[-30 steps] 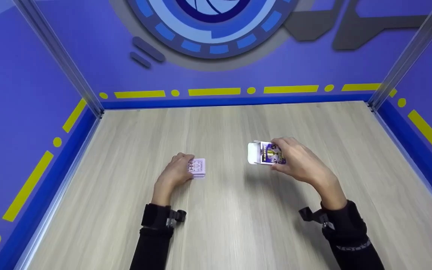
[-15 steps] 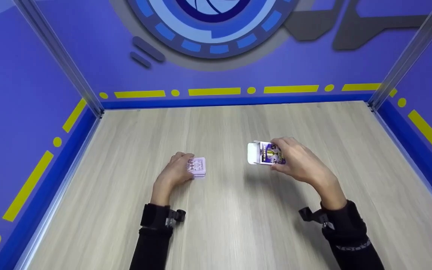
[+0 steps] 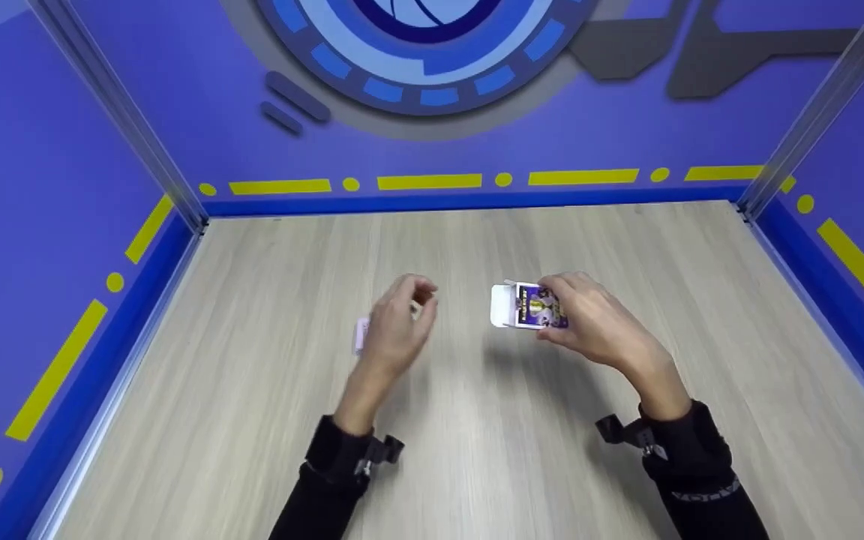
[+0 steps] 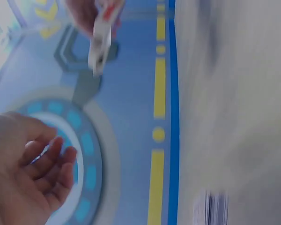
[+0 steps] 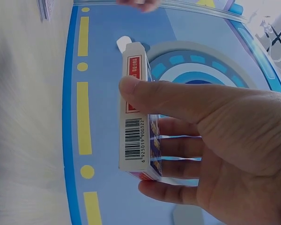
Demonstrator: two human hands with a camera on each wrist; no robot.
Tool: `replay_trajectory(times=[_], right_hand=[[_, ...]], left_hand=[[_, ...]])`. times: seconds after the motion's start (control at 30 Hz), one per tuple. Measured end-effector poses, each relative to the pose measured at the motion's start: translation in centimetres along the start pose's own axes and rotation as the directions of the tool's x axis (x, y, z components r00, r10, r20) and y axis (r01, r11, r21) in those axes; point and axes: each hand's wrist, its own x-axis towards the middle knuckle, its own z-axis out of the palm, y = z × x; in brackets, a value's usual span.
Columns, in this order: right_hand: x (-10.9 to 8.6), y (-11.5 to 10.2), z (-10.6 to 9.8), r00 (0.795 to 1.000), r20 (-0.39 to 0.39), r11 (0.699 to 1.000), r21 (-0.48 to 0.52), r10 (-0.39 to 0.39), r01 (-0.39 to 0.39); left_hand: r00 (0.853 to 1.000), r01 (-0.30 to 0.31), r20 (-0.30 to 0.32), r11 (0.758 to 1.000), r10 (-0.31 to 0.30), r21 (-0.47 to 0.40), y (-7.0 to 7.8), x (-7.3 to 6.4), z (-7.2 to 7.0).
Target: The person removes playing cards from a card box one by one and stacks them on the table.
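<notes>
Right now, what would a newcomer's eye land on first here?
Probably the purple playing card box, held above the table by the right hand, its flap open. The left hand, holding nothing, partly hides the card deck on the table in the head view. Behind, a large round emblem marks the back wall.

A pink rectangular card stack [image 3: 360, 336] lay on the beige wood-grain table [image 3: 469, 435], well left of the purple-white cardboard box [image 3: 531, 306] in the right hand [image 3: 598, 319].

In the head view, the left hand [image 3: 397, 324] partly hides the card stack [image 3: 360, 336].
</notes>
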Motion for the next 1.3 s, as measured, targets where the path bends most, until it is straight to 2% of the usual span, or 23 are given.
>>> replay_trajectory(times=[0.07,0.17,0.3,0.37,0.43,0.6,0.73,0.93,1.0,1.2,1.27,1.3], right_hand=[[0.1,-0.2,0.1,1.000,0.000,1.000,-0.003,-0.005,0.005],[0.2,-0.7,0.2,1.000,-0.007,1.000,-0.008,-0.014,0.014],[0.3,-1.6,0.6,0.999,-0.016,0.999,-0.011,-0.049,0.049],[0.4,-2.0,0.7,0.997,-0.017,0.997,-0.014,-0.075,0.075],[0.4,-2.5,0.9,0.995,-0.020,0.995,-0.015,-0.102,0.102],[0.4,-3.1,1.0,0.988,-0.032,0.988,-0.025,-0.150,0.149],[0.4,-3.2,1.0,0.985,-0.026,0.985,-0.038,-0.169,0.168],[0.5,-3.1,1.2,0.983,0.000,0.981,-0.058,-0.183,0.183],[0.5,-3.0,1.3,0.984,0.005,0.982,-0.063,-0.180,0.180],[0.5,-2.6,1.3,0.988,0.007,0.987,-0.045,-0.152,0.152],[0.5,-2.4,1.2,0.990,0.004,0.989,-0.036,-0.140,0.140],[0.5,-2.3,1.2,0.991,0.002,0.990,-0.035,-0.135,0.135]], left_hand=[[0.999,-0.051,-0.025,0.993,0.048,-0.105,1.3,-0.3,1.1],[0.997,-0.073,-0.026,0.967,0.068,-0.242,2.6,-0.7,2.5],[0.999,-0.047,-0.017,0.920,0.043,-0.390,3.3,-1.2,3.5],[1.000,-0.027,-0.003,0.902,0.028,-0.431,3.3,-1.3,3.8],[1.000,-0.007,0.006,0.900,0.010,-0.436,3.2,-1.3,4.0],[0.999,0.047,0.014,0.914,-0.045,-0.403,2.6,-1.2,4.4],[0.995,0.101,0.063,0.903,-0.082,-0.417,2.1,-1.3,4.7],[0.985,0.158,0.125,0.907,-0.118,-0.390,1.8,-1.3,4.8],[0.982,0.175,0.139,0.899,-0.129,-0.401,1.8,-1.3,4.8],[0.973,0.224,0.164,0.852,-0.165,-0.474,1.8,-1.1,4.1],[0.975,0.216,0.153,0.859,-0.163,-0.464,1.7,-0.9,3.7],[0.978,0.203,0.143,0.873,-0.155,-0.444,1.6,-0.9,3.5]])
